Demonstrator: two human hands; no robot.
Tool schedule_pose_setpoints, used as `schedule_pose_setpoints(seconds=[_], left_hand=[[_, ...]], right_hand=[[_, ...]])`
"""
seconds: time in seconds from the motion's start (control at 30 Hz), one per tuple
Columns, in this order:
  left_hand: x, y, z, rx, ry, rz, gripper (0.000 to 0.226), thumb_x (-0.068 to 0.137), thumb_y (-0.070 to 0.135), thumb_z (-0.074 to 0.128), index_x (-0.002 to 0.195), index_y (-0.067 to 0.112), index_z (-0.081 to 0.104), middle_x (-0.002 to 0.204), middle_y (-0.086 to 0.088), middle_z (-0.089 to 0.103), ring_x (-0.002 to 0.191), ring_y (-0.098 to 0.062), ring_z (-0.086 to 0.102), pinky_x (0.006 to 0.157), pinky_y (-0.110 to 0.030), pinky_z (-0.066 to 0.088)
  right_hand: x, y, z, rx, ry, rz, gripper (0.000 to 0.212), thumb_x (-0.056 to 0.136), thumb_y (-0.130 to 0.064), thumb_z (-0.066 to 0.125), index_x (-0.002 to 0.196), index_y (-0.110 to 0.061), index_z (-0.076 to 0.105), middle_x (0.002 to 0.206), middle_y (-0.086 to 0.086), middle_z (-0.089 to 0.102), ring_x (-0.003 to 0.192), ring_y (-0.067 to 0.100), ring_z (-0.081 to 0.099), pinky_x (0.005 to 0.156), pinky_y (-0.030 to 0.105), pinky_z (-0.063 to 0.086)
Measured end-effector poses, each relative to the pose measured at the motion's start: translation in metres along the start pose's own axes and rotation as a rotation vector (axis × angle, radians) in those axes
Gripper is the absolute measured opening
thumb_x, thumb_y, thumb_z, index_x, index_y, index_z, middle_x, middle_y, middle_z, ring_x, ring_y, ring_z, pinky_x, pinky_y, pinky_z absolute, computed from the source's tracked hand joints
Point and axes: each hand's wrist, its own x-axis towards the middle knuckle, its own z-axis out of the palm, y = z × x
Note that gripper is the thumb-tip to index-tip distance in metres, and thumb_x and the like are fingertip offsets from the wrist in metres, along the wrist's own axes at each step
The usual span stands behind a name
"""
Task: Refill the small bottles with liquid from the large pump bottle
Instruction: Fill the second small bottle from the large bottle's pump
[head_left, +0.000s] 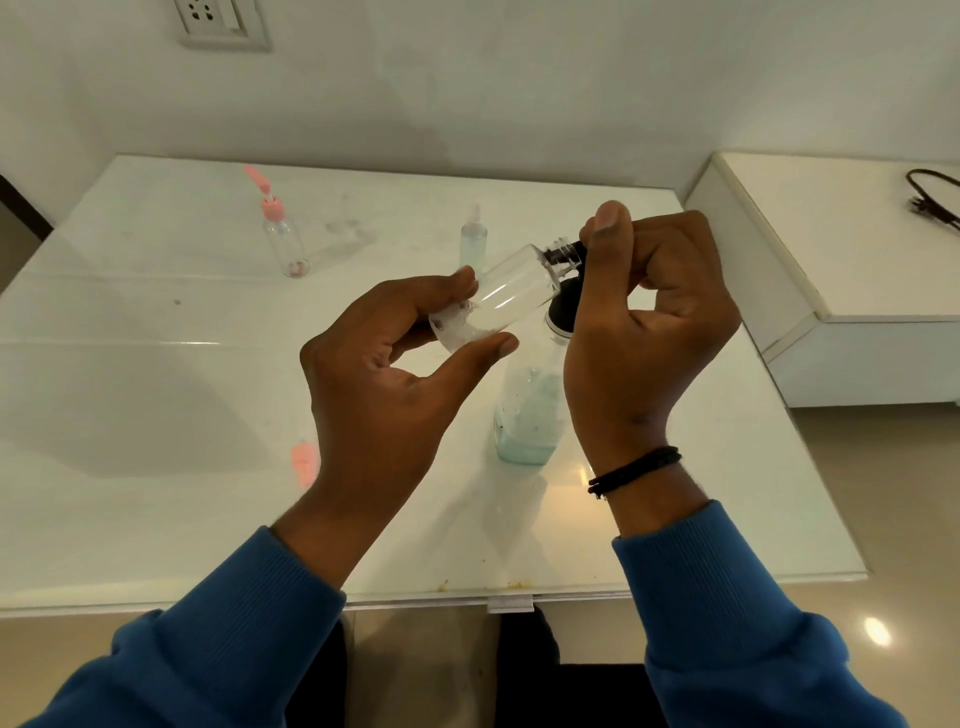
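Note:
My left hand (384, 374) grips the base of a small clear bottle (511, 291), tilted with its threaded neck pointing up and right. My right hand (644, 312) pinches a black part at that neck; most of it is hidden by my fingers. Directly below stands the large pump bottle (530, 415) with pale blue-green liquid low inside and a black top, partly covered by my right hand. Farther back stand a small clear bottle with a pink pump cap (283, 234) and a small bottle with a white pointed cap (472, 241) holding pale liquid.
The white glossy table (156, 415) carries a pink cap-like piece (304, 462) near my left wrist. A white cabinet (841, 280) with a black cable (932, 200) sits to the right. A wall socket (218, 21) is up left.

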Motion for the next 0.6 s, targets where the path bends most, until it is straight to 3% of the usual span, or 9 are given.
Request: schedule_pose_setpoints(seconds=[0.2,0.43,0.6], left_hand=[[0.0000,0.0003,0.0005,-0.004,0.010,-0.010,0.043,0.081,0.024,0.088,0.118,0.008,0.072,0.115,0.004,0.073,0.105,-0.010,0.070,0.089,-0.020,0.057],[0.0002,-0.0007,-0.0010,0.008,0.004,0.004,0.043,0.082,0.025,0.087,0.119,0.008,0.072,0.114,0.003,0.072,0.105,-0.010,0.070,0.089,-0.019,0.057],[-0.0004,0.0009,0.0006,-0.014,0.007,-0.015,0.043,0.082,0.024,0.088,0.119,0.008,0.072,0.115,0.004,0.072,0.105,-0.010,0.071,0.090,-0.021,0.057]], right_hand=[[0.0050,0.0022,0.0000,-0.028,0.001,-0.018,0.034,0.096,-0.007,0.066,0.064,0.004,0.062,0.064,0.010,0.059,0.061,0.021,0.051,0.057,0.032,0.042],[-0.0005,0.0020,0.0012,0.000,0.003,-0.013,0.031,0.096,-0.004,0.065,0.066,-0.003,0.060,0.068,0.003,0.056,0.064,0.012,0.049,0.057,0.026,0.042],[0.0050,0.0024,0.0021,-0.023,0.036,-0.032,0.035,0.096,-0.005,0.065,0.063,0.004,0.061,0.063,0.013,0.060,0.060,0.024,0.052,0.057,0.032,0.042]])
